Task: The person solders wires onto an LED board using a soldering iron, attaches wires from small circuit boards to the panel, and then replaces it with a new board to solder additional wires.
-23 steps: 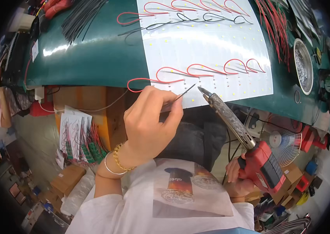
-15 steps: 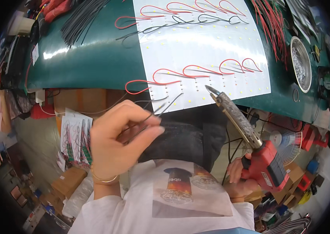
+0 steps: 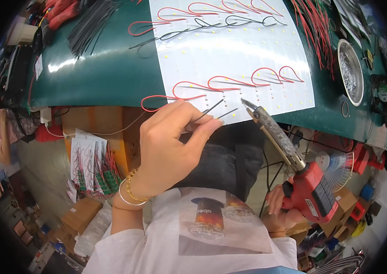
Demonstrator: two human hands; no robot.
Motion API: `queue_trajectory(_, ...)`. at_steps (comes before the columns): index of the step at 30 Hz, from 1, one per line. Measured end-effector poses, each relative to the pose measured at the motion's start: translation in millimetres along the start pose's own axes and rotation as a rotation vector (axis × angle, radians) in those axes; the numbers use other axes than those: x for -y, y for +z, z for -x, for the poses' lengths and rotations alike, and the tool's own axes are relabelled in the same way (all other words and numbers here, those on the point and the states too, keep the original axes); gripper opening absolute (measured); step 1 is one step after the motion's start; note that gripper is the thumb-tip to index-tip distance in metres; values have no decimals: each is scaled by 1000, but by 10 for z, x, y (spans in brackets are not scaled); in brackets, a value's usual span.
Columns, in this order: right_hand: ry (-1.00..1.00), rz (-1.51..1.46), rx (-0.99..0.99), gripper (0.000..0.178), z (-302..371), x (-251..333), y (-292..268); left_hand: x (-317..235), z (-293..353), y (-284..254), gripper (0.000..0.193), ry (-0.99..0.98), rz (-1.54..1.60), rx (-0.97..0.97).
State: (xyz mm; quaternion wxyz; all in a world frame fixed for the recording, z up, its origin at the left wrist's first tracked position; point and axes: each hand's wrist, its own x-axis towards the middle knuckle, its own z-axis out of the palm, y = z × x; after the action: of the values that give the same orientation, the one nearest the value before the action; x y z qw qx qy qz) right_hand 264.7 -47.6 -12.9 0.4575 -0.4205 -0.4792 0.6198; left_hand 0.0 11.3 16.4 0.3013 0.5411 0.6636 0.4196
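Observation:
My left hand (image 3: 168,144) pinches black wire (image 3: 215,106) between thumb and fingers. Two dark ends stick out past the fingertips over the near edge of a white sheet (image 3: 230,52) dotted with small yellow squares; whether they belong to one wire is hidden. In my right hand (image 3: 274,206) is a red soldering gun (image 3: 314,194), its tip pointing up and left, close to the sheet's near edge and just right of the wire ends. Red wire loops (image 3: 230,82) stand along the sheet's near part. Farther back runs another row of red loops (image 3: 207,7) beside black looped wires (image 3: 207,26).
On the green tabletop (image 3: 97,82) lie a black wire bundle (image 3: 90,29) at far left and red wires (image 3: 314,27) at right. A metal bowl (image 3: 357,77) and a small black fan (image 3: 384,92) stand at the right edge. Finished-looking wired boards (image 3: 90,164) hang below left.
My left hand has moved right and slightly up with the black wire, bringing its ends nearer the soldering tip. The sheet appears shifted slightly left in view; my right hand stays nearly still.

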Motion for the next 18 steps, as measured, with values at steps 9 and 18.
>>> queue_trajectory(9,-72,-27,59,83,29,-169,-23,33,45,74,15,119,-189,-103)
queue_trajectory(18,29,256,-167,58,48,2,15,16,-7,91,16,135,-190,-102)
